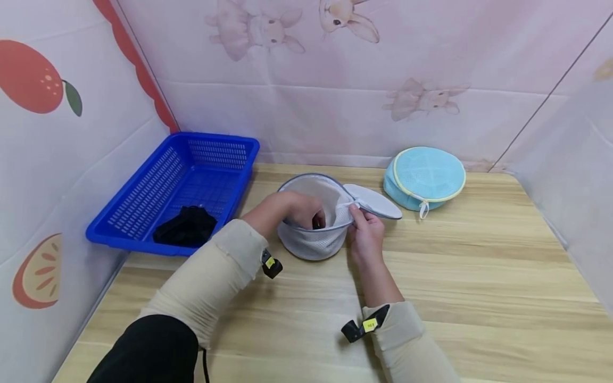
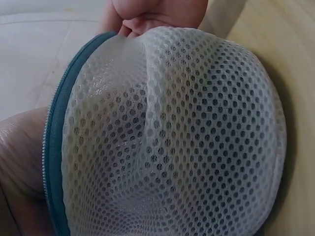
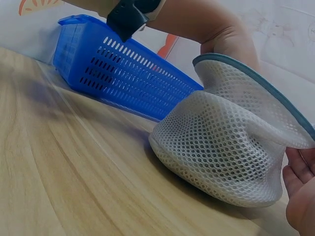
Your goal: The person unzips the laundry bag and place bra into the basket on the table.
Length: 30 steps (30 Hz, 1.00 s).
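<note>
A round white mesh laundry bag (image 1: 313,244) with a blue-grey zip edge stands on the table, its lid (image 1: 373,201) folded back to the right. My left hand (image 1: 304,210) reaches over the rim into the bag. A small dark patch shows by its fingers; whether they hold anything is hidden. My right hand (image 1: 367,234) pinches the bag's rim near the lid; in the right wrist view, that hand (image 3: 301,189) is beside the mesh wall. Through the mesh (image 2: 221,113) in the left wrist view, the inside looks dark, its contents unclear.
A blue plastic basket (image 1: 107,234) stands at the left with a black cloth item (image 1: 185,227) in it. A closed light-blue mesh bag (image 1: 426,175) with yellow trim sits at the back right. Printed fabric walls (image 1: 306,106) enclose the wooden table (image 1: 479,298).
</note>
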Tool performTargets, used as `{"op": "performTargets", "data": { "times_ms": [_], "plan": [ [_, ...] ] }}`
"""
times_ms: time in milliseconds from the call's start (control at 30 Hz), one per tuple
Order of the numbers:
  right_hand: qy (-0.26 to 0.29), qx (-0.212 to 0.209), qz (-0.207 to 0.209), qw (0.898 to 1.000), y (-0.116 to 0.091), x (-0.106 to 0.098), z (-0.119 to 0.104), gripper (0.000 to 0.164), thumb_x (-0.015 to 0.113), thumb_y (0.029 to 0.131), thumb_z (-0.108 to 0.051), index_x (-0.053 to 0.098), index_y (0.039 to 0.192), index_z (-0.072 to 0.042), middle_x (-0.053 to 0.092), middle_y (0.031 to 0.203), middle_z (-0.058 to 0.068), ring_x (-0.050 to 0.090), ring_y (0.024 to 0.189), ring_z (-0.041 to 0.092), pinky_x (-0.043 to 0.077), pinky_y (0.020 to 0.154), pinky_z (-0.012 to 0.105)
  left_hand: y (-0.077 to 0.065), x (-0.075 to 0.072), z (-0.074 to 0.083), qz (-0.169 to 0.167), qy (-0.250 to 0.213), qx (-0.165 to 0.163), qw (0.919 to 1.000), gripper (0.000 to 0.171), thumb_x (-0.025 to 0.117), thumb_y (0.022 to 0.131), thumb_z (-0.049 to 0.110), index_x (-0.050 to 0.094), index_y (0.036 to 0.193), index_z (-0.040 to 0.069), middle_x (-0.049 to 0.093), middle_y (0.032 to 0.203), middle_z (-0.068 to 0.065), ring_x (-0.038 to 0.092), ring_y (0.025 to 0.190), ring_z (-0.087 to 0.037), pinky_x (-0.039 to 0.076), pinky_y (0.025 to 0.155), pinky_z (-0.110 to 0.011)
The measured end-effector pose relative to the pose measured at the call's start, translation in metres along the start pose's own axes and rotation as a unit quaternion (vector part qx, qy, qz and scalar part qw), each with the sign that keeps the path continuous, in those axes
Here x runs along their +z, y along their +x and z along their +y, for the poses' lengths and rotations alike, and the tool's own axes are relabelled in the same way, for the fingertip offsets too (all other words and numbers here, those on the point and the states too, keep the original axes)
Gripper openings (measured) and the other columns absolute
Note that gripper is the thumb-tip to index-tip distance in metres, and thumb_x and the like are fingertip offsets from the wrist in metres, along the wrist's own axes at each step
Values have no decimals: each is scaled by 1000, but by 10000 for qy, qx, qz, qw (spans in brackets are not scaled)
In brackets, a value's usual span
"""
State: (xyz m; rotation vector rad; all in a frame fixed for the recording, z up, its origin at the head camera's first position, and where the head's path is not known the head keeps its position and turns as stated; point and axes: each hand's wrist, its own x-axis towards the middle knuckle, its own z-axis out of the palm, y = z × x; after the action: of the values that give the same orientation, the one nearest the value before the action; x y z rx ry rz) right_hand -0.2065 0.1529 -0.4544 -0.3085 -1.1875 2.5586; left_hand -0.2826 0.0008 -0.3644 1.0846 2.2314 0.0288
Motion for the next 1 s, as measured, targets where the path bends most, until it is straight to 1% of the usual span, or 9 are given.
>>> {"op": "performTargets", "data": {
  "times_ms": [100, 200, 267, 433, 567, 667, 800, 867, 1000],
  "plan": [
    [22, 7, 0, 10000, 0, 0, 0, 7, 62, 93, -1, 69, 95, -3, 72, 87, 1, 68, 81, 7, 57, 77, 23, 1, 7, 3, 78, 214, -85, 9997, 38, 63, 82, 6, 71, 116, 20, 68, 109, 6, 56, 101, -11, 46, 94, -28],
    [6, 31, 2, 10000, 1, 0, 0, 7, 63, 93, -1, 68, 98, -1, 72, 88, 1, 69, 83, 9, 57, 79, 24, 3, 18, 6, 258, 440, -170, 9986, 35, 67, 82, 7, 70, 115, 19, 66, 107, 4, 55, 98, -13, 46, 93, -29],
    [5, 22, -11, 10000, 1, 0, 0, 8, 63, 93, -1, 67, 99, -1, 73, 88, 2, 69, 84, 9, 57, 79, 24, 6, 25, 7, 421, 476, -256, 9977, 33, 69, 82, 7, 69, 114, 17, 65, 104, 3, 56, 95, -13, 47, 91, -29],
    [-100, -38, 8, 9999, 2, 0, 0, 6, 64, 92, -2, 68, 97, -2, 72, 85, 1, 68, 79, 8, 56, 72, 22, 11, 37, 13, 819, 757, -532, 9923, 34, 74, 81, 13, 65, 114, 17, 62, 106, -2, 57, 94, -17, 49, 87, -32],
    [-172, -38, -7, 9998, 3, -1, 0, 6, 65, 92, -3, 68, 97, -1, 72, 84, 0, 68, 77, 7, 56, 69, 21, 11, 42, 19, 916, 918, -746, 9887, 42, 75, 81, 21, 61, 121, 19, 60, 112, -5, 56, 98, -20, 50, 86, -37],
    [-220, -1, -7, 9998, 3, -2, -1, 12, 66, 92, -4, 66, 102, 2, 72, 85, 0, 68, 79, 8, 56, 70, 21, 11, 45, 21, 962, 857, -703, 9892, 41, 76, 80, 20, 62, 119, 18, 62, 110, -3, 57, 96, -20, 50, 85, -37],
    [-296, 51, 42, 9995, 3, -3, 0, 18, 66, 92, -5, 65, 107, 5, 72, 85, 0, 67, 79, 7, 55, 69, 20, 12, 50, 17, 1141, 749, -450, 9896, 32, 76, 78, 16, 65, 107, 15, 65, 99, 1, 59, 88, -17, 51, 82, -33],
    [-297, 47, 55, 9995, 3, -4, 1, 19, 65, 92, -5, 64, 108, 6, 71, 85, -1, 67, 78, 7, 55, 69, 20, 12, 52, 14, 1363, 751, -316, 9873, 26, 75, 78, 14, 66, 102, 13, 64, 95, 0, 58, 84, -17, 51, 79, -32],
    [-224, 30, 66, 9997, 4, -5, 2, 16, 65, 93, -5, 65, 106, 4, 71, 85, 0, 68, 79, 8, 56, 70, 21, 10, 52, 5, 1952, 736, -291, 9776, 15, 73, 81, 16, 67, 94, 14, 64, 89, 1, 58, 80, -16, 51, 74, -34]
  ]
}}
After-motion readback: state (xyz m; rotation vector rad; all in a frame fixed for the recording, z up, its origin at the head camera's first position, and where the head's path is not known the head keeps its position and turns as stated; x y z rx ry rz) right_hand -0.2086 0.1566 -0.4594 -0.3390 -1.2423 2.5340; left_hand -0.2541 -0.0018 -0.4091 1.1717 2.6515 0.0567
